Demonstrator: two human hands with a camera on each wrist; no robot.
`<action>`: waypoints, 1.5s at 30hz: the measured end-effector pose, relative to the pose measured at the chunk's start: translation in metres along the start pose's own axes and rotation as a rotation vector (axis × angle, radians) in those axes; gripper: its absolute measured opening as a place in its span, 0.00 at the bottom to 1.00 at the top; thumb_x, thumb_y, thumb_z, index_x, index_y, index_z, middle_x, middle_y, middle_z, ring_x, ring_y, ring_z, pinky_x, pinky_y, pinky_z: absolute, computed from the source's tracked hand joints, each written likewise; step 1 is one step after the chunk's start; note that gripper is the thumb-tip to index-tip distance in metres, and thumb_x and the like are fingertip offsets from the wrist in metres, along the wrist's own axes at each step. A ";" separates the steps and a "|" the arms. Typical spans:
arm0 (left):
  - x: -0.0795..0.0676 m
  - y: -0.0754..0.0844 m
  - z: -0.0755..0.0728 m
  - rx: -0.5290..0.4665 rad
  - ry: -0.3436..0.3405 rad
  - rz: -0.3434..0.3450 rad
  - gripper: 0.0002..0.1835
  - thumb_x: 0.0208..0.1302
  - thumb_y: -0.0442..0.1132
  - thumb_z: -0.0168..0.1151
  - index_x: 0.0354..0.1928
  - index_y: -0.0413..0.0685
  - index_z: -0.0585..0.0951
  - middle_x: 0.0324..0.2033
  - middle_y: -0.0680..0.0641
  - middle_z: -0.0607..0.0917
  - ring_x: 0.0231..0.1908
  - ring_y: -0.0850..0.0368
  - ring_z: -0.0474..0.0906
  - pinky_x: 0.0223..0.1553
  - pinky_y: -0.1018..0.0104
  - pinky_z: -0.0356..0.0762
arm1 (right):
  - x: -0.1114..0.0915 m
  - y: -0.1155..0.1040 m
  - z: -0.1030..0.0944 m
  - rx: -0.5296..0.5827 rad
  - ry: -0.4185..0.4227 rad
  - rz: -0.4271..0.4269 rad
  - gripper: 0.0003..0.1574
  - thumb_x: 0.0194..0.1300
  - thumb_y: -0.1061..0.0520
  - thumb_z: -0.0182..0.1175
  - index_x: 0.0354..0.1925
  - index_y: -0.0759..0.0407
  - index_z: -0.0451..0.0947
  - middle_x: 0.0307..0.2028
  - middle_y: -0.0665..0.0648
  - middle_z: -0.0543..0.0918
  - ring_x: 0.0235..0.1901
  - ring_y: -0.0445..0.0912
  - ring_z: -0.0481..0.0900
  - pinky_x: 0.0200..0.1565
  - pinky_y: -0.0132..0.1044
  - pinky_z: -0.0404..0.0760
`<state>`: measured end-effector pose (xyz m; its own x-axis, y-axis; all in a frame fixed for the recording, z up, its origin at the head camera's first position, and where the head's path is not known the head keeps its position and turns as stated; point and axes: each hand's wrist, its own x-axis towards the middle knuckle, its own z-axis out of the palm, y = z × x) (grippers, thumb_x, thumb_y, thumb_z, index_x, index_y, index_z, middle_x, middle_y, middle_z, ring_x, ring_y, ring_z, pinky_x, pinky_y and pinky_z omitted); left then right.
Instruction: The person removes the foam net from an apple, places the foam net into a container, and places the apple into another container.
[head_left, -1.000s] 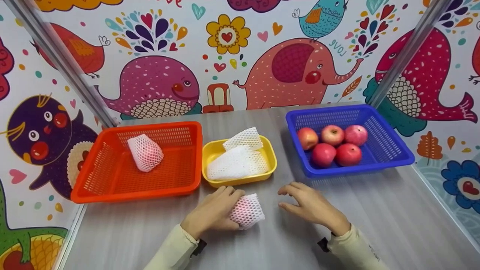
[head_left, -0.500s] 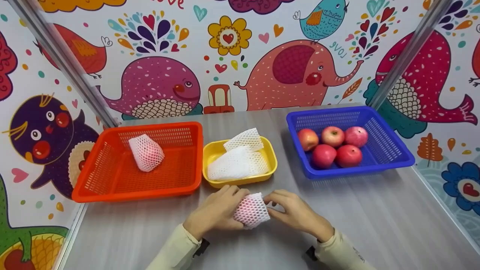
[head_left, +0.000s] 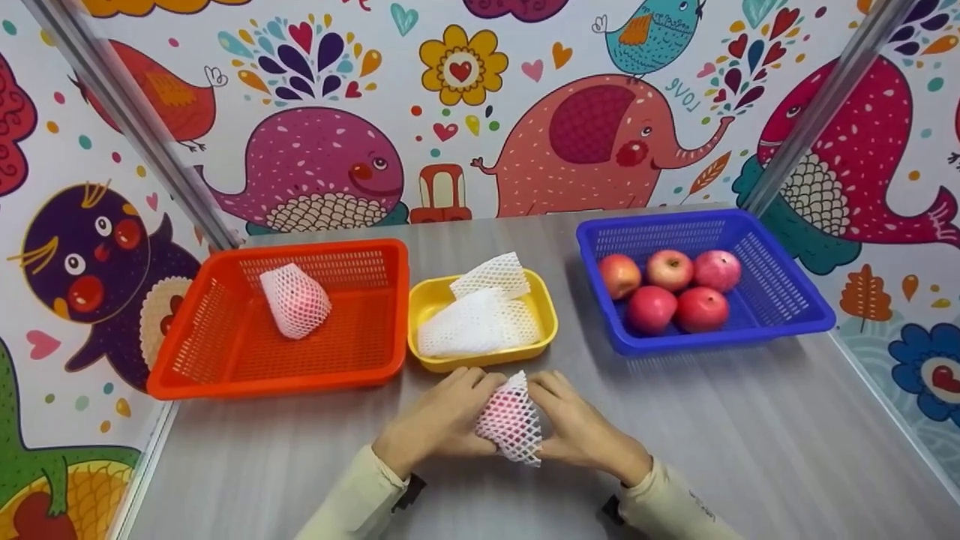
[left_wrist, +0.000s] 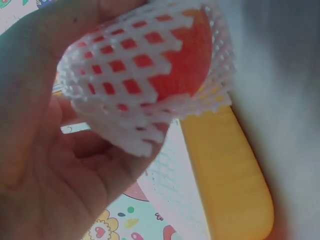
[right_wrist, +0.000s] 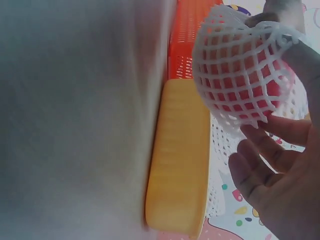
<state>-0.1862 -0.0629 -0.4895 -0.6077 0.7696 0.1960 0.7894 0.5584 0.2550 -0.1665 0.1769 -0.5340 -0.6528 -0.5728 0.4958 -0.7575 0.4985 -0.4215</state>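
My left hand (head_left: 442,416) grips a red apple (left_wrist: 187,60) partly covered by a white foam fruit net (head_left: 517,420), with the thumb on the near side. The net's end toward the right is spread, and red skin shows past its ragged edge in the left wrist view. On the other side, my right hand (head_left: 581,424) pinches the net's edge, thumb at one side and fingertips at the other in the right wrist view. Just beyond both hands, a yellow tray (head_left: 544,341) holds more white foam nets (head_left: 472,322).
An orange-red basket (head_left: 277,386) on the left contains one net-covered apple (head_left: 300,300). At the right, several bare apples (head_left: 651,309) lie in a blue basket (head_left: 720,341). A grey tabletop (head_left: 750,435) runs up to printed wall panels (head_left: 465,135).
My right hand has come leftward to the net and now pinches its edge. The net's right end has been pulled wider, while the left hand has shifted slightly right with the apple.
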 end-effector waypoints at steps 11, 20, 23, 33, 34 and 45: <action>-0.004 -0.005 -0.007 -0.114 -0.068 0.003 0.44 0.49 0.43 0.79 0.68 0.39 0.70 0.53 0.43 0.79 0.53 0.50 0.75 0.58 0.59 0.73 | -0.001 0.001 -0.001 -0.018 0.078 0.024 0.42 0.45 0.39 0.79 0.51 0.60 0.77 0.49 0.52 0.76 0.49 0.47 0.73 0.49 0.40 0.77; -0.004 -0.007 -0.012 -0.182 -0.110 -0.051 0.26 0.57 0.32 0.73 0.58 0.42 0.76 0.43 0.45 0.82 0.44 0.52 0.80 0.48 0.58 0.79 | -0.003 0.005 -0.004 -0.045 0.098 0.055 0.40 0.40 0.45 0.79 0.50 0.60 0.76 0.47 0.51 0.76 0.47 0.45 0.73 0.48 0.40 0.76; -0.005 -0.009 -0.012 -0.168 -0.085 -0.036 0.18 0.57 0.31 0.72 0.50 0.42 0.80 0.39 0.47 0.83 0.40 0.53 0.81 0.44 0.60 0.80 | -0.006 0.006 -0.006 -0.026 0.098 0.083 0.41 0.38 0.50 0.78 0.52 0.60 0.76 0.48 0.51 0.76 0.49 0.45 0.73 0.49 0.40 0.77; -0.011 -0.015 -0.012 -0.119 -0.039 -0.007 0.09 0.57 0.32 0.72 0.35 0.44 0.80 0.30 0.50 0.81 0.31 0.57 0.78 0.34 0.65 0.77 | -0.012 0.008 -0.021 0.069 0.149 0.156 0.45 0.41 0.51 0.80 0.58 0.57 0.77 0.49 0.48 0.77 0.47 0.46 0.76 0.46 0.38 0.80; -0.011 -0.016 -0.012 -0.116 -0.039 -0.010 0.09 0.57 0.32 0.72 0.35 0.44 0.80 0.30 0.50 0.81 0.31 0.57 0.78 0.34 0.65 0.77 | -0.012 0.009 -0.023 0.073 0.159 0.161 0.44 0.42 0.50 0.81 0.58 0.56 0.77 0.49 0.48 0.78 0.47 0.45 0.76 0.45 0.38 0.80; -0.023 -0.028 -0.028 -0.096 -0.010 -0.095 0.09 0.56 0.30 0.72 0.35 0.45 0.80 0.30 0.51 0.82 0.32 0.56 0.77 0.35 0.61 0.78 | -0.024 0.021 -0.048 0.083 0.316 0.206 0.45 0.40 0.53 0.82 0.58 0.57 0.78 0.49 0.51 0.77 0.45 0.44 0.76 0.44 0.30 0.78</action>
<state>-0.1967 -0.1042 -0.4748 -0.6780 0.7180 0.1574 0.7162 0.5970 0.3614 -0.1664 0.2326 -0.5187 -0.7672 -0.2308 0.5985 -0.6171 0.5202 -0.5904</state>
